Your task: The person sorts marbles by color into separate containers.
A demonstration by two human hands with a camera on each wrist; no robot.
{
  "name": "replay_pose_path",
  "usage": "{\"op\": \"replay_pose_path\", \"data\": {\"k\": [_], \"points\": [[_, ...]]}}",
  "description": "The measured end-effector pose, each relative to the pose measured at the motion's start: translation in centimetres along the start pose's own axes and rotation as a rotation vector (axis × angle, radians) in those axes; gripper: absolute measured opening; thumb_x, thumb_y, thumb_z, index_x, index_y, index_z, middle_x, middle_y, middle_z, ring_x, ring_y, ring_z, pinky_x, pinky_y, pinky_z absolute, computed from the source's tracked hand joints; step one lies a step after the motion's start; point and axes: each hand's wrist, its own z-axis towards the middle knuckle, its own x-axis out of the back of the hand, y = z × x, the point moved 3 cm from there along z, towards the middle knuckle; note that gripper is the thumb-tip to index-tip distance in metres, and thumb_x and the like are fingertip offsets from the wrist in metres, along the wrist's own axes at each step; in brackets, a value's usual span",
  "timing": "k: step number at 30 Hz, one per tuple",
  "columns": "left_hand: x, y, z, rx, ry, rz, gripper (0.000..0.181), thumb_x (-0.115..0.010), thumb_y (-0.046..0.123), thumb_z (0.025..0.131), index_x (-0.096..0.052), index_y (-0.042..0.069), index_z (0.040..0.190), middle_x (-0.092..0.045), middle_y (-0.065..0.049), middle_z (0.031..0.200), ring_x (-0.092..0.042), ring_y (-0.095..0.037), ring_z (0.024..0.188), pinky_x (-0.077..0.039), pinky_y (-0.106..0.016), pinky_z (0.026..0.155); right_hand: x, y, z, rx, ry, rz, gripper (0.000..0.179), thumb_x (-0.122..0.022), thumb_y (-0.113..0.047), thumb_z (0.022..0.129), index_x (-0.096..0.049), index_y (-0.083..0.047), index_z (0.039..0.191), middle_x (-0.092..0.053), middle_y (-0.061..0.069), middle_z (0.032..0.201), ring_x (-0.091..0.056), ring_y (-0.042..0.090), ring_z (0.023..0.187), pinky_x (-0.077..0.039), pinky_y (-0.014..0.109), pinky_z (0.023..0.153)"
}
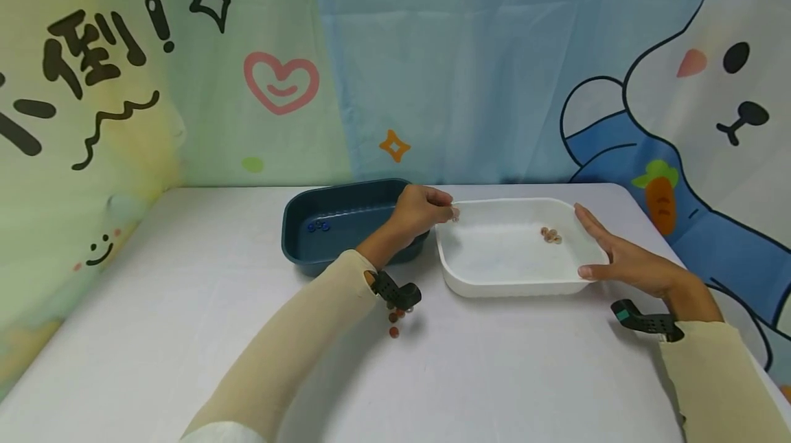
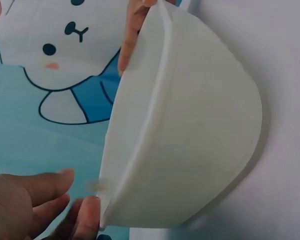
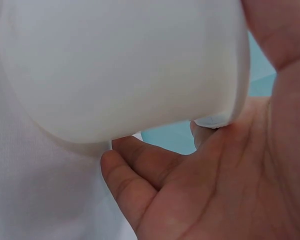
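My left hand (image 1: 423,208) is over the left rim of a white plastic tub (image 1: 513,288), its thumb and fingertips parted in the left wrist view. A small pale bead (image 1: 455,217), blurred in the left wrist view, is just off those fingertips, inside the rim. Around the tub's right end, my right hand (image 1: 630,261) holds on, thumb at the front corner and fingers along the far side. Several small amber-brown beads (image 1: 550,235) lie together on the tub's floor towards the right.
A dark teal tub (image 1: 355,257) stands left of the white one, with several blue beads (image 1: 318,226) inside. Several reddish-brown beads (image 1: 393,332) lie on the white tablecloth (image 1: 494,374), partly hidden by the left wrist strap (image 1: 398,292). A printed curtain (image 1: 457,86) hangs behind.
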Motion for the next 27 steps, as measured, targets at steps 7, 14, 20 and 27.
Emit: {"op": "replay_pose_path", "data": {"k": [7,14,20,27], "points": [[0.1,0.0,-0.3,-0.063,-0.024,0.050,0.025,-0.075,0.012,0.087,-0.072,-0.001,0.109,-0.069,-0.004,0.093,-0.064,-0.015,0.085,-0.053,-0.026,0.071,-0.2,0.0,0.0,0.005,0.000,0.007,0.109,-0.071,-0.014,0.086,0.010,-0.042,0.152,0.024,-0.008,0.157,0.010,0.053,0.139,-0.020,0.078,0.087],[0.4,0.4,-1.2,-0.153,-0.087,0.209,0.026,-0.073,0.013,0.089,-0.072,-0.002,0.110,-0.070,-0.007,0.097,-0.065,-0.014,0.084,-0.053,-0.024,0.067,-0.2,-0.2,0.1,0.004,0.002,0.000,0.109,-0.071,-0.014,0.086,0.011,-0.041,0.152,0.024,-0.001,0.158,0.008,0.054,0.139,-0.021,0.078,0.087],[0.4,0.9,-2.6,-0.232,-0.171,0.323,0.022,-0.072,0.014,0.090,-0.073,0.001,0.108,-0.071,-0.005,0.095,-0.064,-0.012,0.083,-0.052,-0.022,0.067,-0.1,0.0,0.1,0.012,0.006,-0.012,0.109,-0.071,-0.014,0.087,0.012,-0.039,0.153,0.024,0.001,0.158,0.009,0.053,0.140,-0.021,0.078,0.088],[0.9,0.4,-4.4,-0.251,-0.225,0.319,0.018,-0.072,0.014,0.090,-0.074,0.002,0.103,-0.071,-0.002,0.090,-0.063,-0.010,0.079,-0.050,-0.022,0.065,-0.1,0.1,0.2,0.003,0.000,0.000,0.109,-0.071,-0.013,0.087,0.012,-0.037,0.153,0.024,0.001,0.158,0.011,0.051,0.140,-0.018,0.079,0.089]]}}
